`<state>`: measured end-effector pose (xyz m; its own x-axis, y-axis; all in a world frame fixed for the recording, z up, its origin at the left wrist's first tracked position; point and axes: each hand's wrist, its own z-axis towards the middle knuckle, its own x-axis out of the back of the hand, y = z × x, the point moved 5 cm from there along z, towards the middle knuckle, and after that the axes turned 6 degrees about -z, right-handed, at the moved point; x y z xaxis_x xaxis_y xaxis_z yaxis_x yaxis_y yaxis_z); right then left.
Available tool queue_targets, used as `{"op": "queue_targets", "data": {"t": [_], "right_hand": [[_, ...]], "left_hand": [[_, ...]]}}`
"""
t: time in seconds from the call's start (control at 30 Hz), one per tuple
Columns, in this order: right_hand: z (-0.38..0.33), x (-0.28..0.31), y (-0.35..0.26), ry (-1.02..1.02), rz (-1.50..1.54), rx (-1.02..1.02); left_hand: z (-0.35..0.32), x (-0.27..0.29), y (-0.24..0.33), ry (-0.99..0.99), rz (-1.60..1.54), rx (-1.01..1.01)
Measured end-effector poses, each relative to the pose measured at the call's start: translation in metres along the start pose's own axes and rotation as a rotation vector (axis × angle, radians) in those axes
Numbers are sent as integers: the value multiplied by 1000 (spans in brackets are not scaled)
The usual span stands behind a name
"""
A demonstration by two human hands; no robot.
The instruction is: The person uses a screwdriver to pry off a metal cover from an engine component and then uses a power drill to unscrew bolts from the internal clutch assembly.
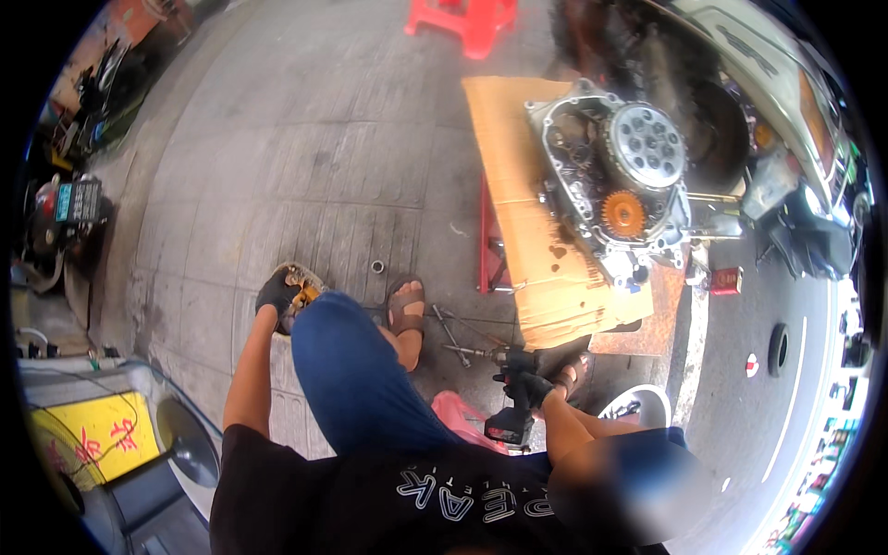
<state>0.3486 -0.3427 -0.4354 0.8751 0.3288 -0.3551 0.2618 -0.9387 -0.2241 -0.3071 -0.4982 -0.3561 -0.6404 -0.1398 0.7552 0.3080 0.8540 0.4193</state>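
Observation:
My left hand (275, 290), in a black glove, reaches into a small container (317, 275) of mixed metal and yellowish parts beside my left knee. Its fingertips are hidden among the parts. In my right hand (530, 388), also black-gloved, is a black cordless power driver (507, 424), gripped by its handle. A long metal shaft (470, 351) sticks out of its nose to the left. To the right of the container, a loose socket (377, 266) lies on the paving. Further right, an opened engine case (592, 176) with a round clutch (645, 145) and an orange gear (623, 214) rests on cardboard.
The stained cardboard (504, 185) covers a low stand with red legs (490, 250). Wrenches (450, 333) lie by my left foot. A white bucket (652, 398) and pink plastic bag (453, 412) are close by. A red stool (476, 28) stands ahead, a fan (190, 439) at left.

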Motion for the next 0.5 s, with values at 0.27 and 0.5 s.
{"op": "queue_targets", "data": {"t": [0.27,0.5], "right_hand": [[107,51,-4,487,-608,109],[66,12,-63,206,-1821,346]], "left_hand": [[-127,101,432,17,-139,-906],[-230,20,617,-423,-447,-1067]]}}
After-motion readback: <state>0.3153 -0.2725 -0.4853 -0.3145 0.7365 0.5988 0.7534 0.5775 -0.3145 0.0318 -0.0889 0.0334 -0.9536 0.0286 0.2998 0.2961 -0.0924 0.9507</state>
